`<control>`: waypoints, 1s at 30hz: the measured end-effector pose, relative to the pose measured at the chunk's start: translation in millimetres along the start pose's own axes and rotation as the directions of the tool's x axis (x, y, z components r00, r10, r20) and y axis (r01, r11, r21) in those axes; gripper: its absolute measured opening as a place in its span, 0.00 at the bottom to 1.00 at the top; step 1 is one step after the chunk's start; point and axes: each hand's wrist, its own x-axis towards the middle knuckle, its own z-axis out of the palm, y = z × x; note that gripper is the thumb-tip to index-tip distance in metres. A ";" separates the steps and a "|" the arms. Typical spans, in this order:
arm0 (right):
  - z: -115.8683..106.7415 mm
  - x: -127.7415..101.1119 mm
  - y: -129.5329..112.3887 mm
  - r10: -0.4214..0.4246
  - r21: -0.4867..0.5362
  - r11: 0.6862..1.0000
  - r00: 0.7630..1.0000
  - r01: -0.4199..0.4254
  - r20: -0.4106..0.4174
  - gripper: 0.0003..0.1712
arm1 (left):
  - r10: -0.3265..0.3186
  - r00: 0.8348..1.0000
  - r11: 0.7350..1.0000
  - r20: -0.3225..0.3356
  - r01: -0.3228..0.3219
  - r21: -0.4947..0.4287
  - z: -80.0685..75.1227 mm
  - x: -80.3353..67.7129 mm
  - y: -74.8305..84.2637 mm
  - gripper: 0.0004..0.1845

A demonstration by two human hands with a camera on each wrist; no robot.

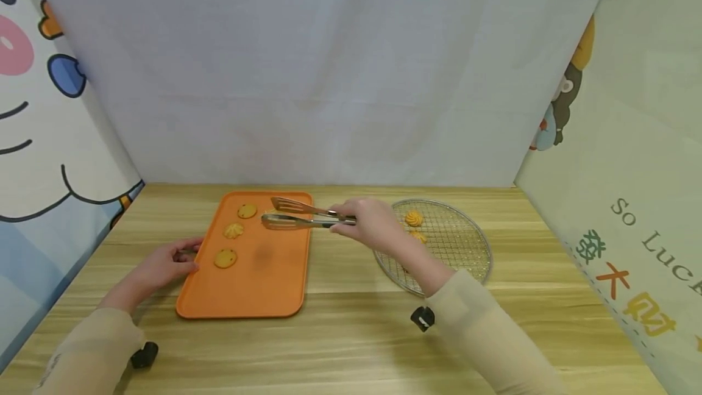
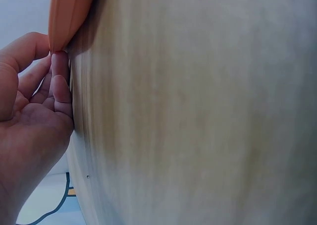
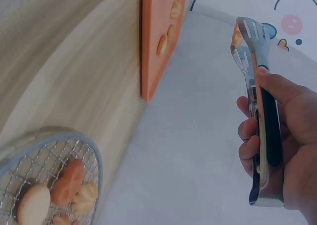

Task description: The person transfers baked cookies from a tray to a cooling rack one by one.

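One pair of metal tongs (image 1: pixel 298 214) with slotted, flat blades and a dark handle insert is shown in the centre of the head view, above the upper right part of the tray. The tongs are held by the right hand (image 1: pixel 368 224), whose grip is clamped round the handles; the two blades stand slightly apart, with nothing seen between them.

One orange tray (image 1: pixel 258 285), rectangular with rounded corners and a smooth matt surface, lies left of centre on the worktop (image 1: pixel 351 346), which has a pale wood grain. Three cookies (image 1: pixel 234 231) are counted on its upper left part in the head view: two round, flat and speckled, and one ridged like a shell.

The left hand (image 1: pixel 167 263) rests at the tray's left edge; its fingers are lightly bent against the rim and the worktop, and nothing is enclosed by the grip.

One round wire rack (image 1: pixel 457 242), a fine metal mesh inside a metal ring, lies right of centre, partly covered by the right forearm. At least four small piped cookies (image 3: pixel 69 188) are seen on it in the right wrist view; an exact count cannot be given.
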 end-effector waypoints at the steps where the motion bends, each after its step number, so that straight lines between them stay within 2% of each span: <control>1: -1.5 -1.2 1.4 0.005 0.007 1.000 1.000 -0.005 -0.001 0.23 | 0.001 1.000 1.000 -0.002 -0.001 0.004 0.2 0.2 -0.3 0.36; 6: -9.3 -8.1 7.8 0.003 0.022 1.000 1.000 -0.003 -0.010 0.24 | 0.007 1.000 1.000 -0.008 -0.007 0.014 1.3 0.5 -0.9 0.36; 15: -23.0 -21.5 19.1 -0.032 0.000 0.999 0.996 0.032 -0.078 0.24 | 0.009 1.000 1.000 -0.017 -0.009 -0.007 3.0 -1.2 1.2 0.35; 30: -48.9 -44.1 42.2 -0.069 0.064 0.995 0.986 0.080 -0.153 0.22 | -0.006 1.000 1.000 -0.010 0.005 -0.017 2.7 -1.2 1.5 0.35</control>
